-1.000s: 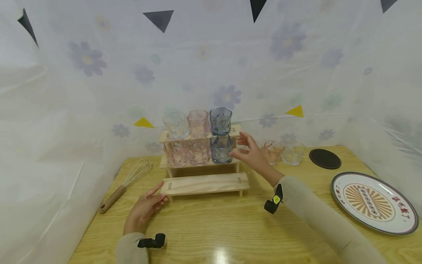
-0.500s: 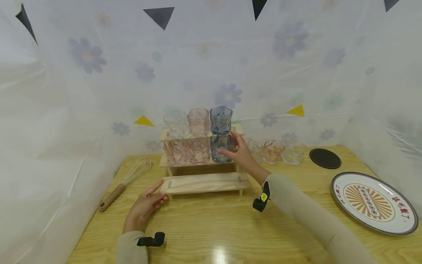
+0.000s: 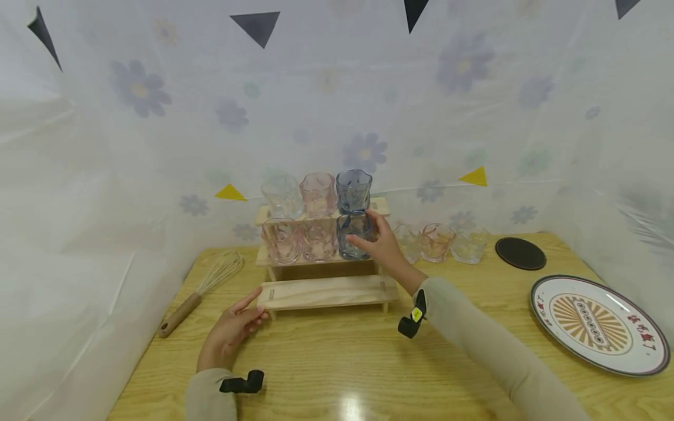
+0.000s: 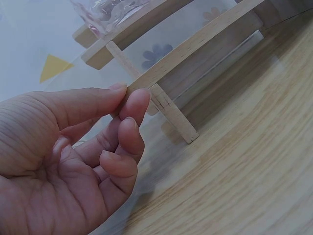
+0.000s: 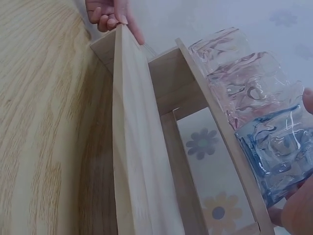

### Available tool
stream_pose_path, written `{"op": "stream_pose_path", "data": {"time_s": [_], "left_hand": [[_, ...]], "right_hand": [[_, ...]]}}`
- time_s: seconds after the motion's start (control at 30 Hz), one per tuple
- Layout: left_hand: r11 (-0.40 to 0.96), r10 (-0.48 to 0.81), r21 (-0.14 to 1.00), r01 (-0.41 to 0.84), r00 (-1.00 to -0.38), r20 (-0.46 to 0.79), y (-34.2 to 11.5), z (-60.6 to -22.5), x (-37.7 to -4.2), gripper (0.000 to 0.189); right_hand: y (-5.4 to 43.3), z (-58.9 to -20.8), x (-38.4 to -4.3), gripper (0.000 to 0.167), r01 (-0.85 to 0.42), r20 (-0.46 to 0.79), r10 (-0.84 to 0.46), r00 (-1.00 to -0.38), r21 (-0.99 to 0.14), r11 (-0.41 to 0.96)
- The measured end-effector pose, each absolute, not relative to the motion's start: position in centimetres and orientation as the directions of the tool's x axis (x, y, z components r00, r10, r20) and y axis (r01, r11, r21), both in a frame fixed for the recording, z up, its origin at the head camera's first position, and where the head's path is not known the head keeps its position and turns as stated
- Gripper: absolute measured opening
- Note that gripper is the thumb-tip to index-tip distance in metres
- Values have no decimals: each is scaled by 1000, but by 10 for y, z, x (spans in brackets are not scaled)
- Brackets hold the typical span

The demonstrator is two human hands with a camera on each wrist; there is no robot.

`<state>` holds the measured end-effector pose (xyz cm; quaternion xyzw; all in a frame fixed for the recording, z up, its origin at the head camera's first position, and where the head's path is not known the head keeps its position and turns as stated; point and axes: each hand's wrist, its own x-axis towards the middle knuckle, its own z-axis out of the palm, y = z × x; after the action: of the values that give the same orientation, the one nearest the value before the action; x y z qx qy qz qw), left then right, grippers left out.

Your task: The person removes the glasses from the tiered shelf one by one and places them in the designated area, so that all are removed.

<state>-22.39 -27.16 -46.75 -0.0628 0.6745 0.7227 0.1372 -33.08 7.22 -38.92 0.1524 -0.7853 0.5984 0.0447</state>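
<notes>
A three-step wooden rack (image 3: 327, 293) stands on the table. Its left end, on the lowest step, is pinched between thumb and fingers of my left hand (image 3: 231, 333); the left wrist view shows that hand (image 4: 88, 142) close up at the board's corner. My right hand (image 3: 383, 242) grips a blue glass (image 3: 351, 237) at the right of the middle step, thumb in front; its far fingers are hidden. Two pinkish glasses (image 3: 318, 242) share this step. On the top step stand a clear glass (image 3: 282, 197), a pink glass (image 3: 317, 196) and another blue glass (image 3: 354, 192).
Right of the rack are two clear glasses (image 3: 470, 245) with an orange-pink glass (image 3: 437, 242) between them. Farther right lie a black round mat (image 3: 520, 253) and a patterned plate (image 3: 553, 327). A whisk (image 3: 191, 304) lies at left. A flowered sheet (image 3: 411, 117) hangs behind.
My right hand has moved left from beside the blue glass on the middle step and now grips it. My left hand stays at the rack's lowest step.
</notes>
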Motion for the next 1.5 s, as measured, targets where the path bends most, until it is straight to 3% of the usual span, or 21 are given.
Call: {"op": "stream_pose_path", "data": {"time_s": [0.63,1.0,1.5], "left_hand": [[-66,128,956,-285,-953,-275,-273,-468,-225,63],[-57,112,956,-289,-953,-282,-271,-467,-224,63],[-57,123,959,-278,-955,-269,-272,-468,-224,64]], "right_hand": [[87,-392,-319,77,-282,252,-177,-951,-944,169],[119,-391,-290,77,-252,217,-205,-954,-954,163],[183,-405,-271,78,-250,235,-91,-968,-943,219]]}}
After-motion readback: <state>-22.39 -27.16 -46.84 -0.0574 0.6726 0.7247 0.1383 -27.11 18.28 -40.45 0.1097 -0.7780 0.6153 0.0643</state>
